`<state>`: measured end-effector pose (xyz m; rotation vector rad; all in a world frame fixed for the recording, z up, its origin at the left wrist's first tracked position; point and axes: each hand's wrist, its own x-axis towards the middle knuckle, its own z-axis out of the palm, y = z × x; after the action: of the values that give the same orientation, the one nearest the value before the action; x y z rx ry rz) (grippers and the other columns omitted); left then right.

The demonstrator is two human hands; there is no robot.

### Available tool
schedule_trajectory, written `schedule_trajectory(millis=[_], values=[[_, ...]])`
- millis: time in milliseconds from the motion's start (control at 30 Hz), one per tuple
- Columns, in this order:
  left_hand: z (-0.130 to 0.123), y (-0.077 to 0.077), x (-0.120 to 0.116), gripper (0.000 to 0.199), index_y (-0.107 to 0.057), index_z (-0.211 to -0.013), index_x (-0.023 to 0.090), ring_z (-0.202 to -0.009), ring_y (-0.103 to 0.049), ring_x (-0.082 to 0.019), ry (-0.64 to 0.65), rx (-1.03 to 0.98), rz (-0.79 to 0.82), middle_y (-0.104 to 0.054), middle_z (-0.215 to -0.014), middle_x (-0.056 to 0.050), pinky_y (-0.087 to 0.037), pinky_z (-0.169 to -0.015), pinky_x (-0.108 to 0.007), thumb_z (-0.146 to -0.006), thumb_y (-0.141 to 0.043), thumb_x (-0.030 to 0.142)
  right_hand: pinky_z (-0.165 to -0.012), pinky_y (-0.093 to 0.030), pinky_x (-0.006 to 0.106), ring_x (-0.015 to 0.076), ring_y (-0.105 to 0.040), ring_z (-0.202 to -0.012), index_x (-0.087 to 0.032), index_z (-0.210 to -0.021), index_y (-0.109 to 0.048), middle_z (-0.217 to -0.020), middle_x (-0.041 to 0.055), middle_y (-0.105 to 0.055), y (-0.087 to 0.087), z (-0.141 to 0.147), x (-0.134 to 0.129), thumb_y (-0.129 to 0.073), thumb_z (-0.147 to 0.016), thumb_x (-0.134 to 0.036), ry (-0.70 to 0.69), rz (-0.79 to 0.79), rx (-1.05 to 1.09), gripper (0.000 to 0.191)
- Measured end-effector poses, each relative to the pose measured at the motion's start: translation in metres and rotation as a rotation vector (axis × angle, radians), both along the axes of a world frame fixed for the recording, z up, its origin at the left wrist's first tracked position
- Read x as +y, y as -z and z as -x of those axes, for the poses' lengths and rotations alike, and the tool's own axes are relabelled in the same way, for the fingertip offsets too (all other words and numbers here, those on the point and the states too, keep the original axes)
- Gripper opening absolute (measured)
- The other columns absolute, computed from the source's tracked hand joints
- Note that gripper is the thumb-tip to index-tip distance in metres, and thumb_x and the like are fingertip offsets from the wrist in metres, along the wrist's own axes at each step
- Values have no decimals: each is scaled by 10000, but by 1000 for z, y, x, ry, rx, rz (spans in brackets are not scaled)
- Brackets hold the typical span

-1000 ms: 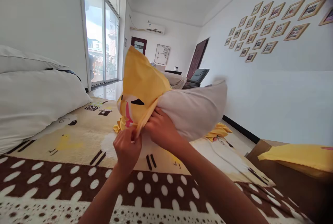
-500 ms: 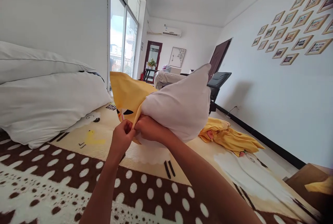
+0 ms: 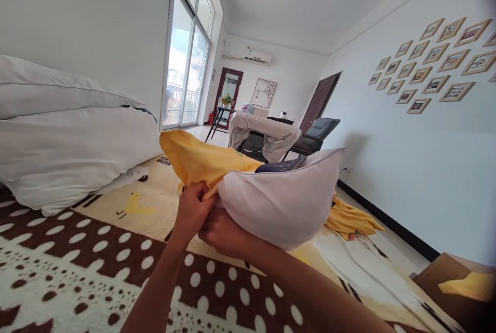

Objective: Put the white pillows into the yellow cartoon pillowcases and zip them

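A white pillow (image 3: 279,204) sags in front of me, its left end against the opening of a yellow pillowcase (image 3: 205,160). My left hand (image 3: 194,208) is closed on the pillowcase's edge, bunching the cloth between thumb and fingers. Just to its right, my right hand (image 3: 222,230) is curled around the pillow's lower left end; its fingertips are partly hidden under the fabric. A dark printed patch (image 3: 281,165) shows behind the pillow's top edge.
Large white pillows (image 3: 77,155) are stacked at left on a patterned carpet (image 3: 135,250). A crumpled yellow cloth (image 3: 354,219) lies at right, with a cardboard box (image 3: 437,276) nearer me. Beyond stand a covered table (image 3: 267,124) and a black chair (image 3: 320,134).
The pillow has dropped and tipped lower to the right, and the pillowcase has sunk and folded over. Both hands have shifted slightly and keep their grip. The view has tilted upward.
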<state>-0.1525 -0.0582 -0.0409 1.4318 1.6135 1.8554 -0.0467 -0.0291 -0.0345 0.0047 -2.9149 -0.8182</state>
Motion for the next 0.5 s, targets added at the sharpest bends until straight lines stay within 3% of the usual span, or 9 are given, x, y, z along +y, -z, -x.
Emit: schedule_trajectory(millis=[100,167,200,267,300,367,400,433,500], values=[[-7,-5,-7,278,-365,-514,201,-516,-331,-96,-31,7,-77,-342,-496,62,-272,-495,-229,-666,-566,317,-983,-451,310,191,-621,-967,-181,-822,-711,-934,69,-720,-6,-35,-29,-416,-891,-137,-31,-84,205,306],[-9,-7,-11,278,-345,-505,201,-514,-319,-94,-82,15,-122,-320,-489,64,-259,-496,-230,-673,-550,285,-1050,-396,296,191,-538,-1151,-214,-902,-708,-1181,55,-652,-15,-76,-51,-378,-915,-143,-151,-132,276,338],[-9,-7,-12,283,-334,-502,200,-513,-313,-93,-124,12,-138,-310,-487,65,-255,-498,-230,-674,-548,269,-1074,-377,308,196,-503,-1205,-171,-953,-697,-1248,60,-610,-19,-100,-59,-388,-906,-126,-181,-135,429,316],[-8,-6,-12,286,-317,-503,198,-515,-298,-89,-233,-24,-173,-290,-492,69,-250,-503,-227,-671,-545,228,-1130,-289,322,186,-397,-1301,-198,-1195,-596,-1426,10,-439,-24,-143,-64,-552,-840,-122,-33,-217,819,366],[-9,-4,-11,283,-310,-506,198,-517,-286,-87,-299,-59,-201,-276,-497,72,-245,-504,-225,-668,-541,204,-1131,-281,371,213,-359,-1327,-226,-1327,-479,-1474,14,-359,-23,-160,-61,-661,-776,-158,58,-196,1048,585],[-11,0,-7,269,-308,-519,199,-518,-261,-84,-432,-157,-296,-252,-513,76,-228,-496,-223,-659,-535,160,-1066,-346,471,289,-376,-1307,-237,-1439,-296,-1480,74,-325,-15,-180,-43,-794,-643,-290,229,0,1304,940],[-14,3,-5,266,-309,-525,200,-518,-250,-83,-488,-210,-356,-244,-520,78,-216,-491,-223,-657,-534,148,-994,-412,489,317,-441,-1250,-217,-1426,-318,-1426,112,-399,-8,-181,-30,-801,-613,-363,289,161,1330,957],[-17,6,-2,271,-307,-531,202,-518,-239,-81,-530,-258,-413,-236,-527,79,-206,-488,-224,-658,-538,140,-905,-473,477,325,-521,-1158,-193,-1359,-420,-1323,132,-509,1,-178,-18,-781,-614,-416,340,335,1314,858],[-25,13,3,293,-297,-540,203,-523,-225,-81,-568,-310,-493,-226,-542,79,-197,-490,-229,-667,-553,136,-720,-534,393,285,-632,-916,-177,-1059,-630,-1017,116,-680,16,-160,4,-708,-663,-428,400,653,1325,475]])
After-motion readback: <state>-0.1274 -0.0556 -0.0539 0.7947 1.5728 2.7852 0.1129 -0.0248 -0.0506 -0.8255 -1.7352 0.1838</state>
